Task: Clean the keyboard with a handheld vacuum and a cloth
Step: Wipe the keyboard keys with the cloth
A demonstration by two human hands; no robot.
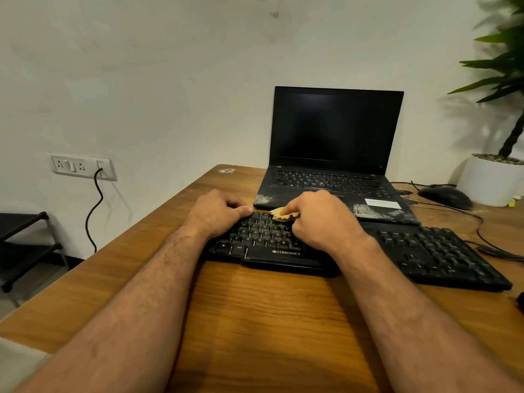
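Wiping step: right hand (pixel 320 219) is pinching the cloth (pixel 283 214) on the keyboard (pixel 263 239); left hand (pixel 218 214) (fingers curled) is steadying its far edge. Next calls for row-by-row passes.

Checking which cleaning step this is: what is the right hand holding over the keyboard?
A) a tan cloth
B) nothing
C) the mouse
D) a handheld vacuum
A: the right hand pinches a small tan cloth at the top rows of the keyboard; no vacuum is in view.
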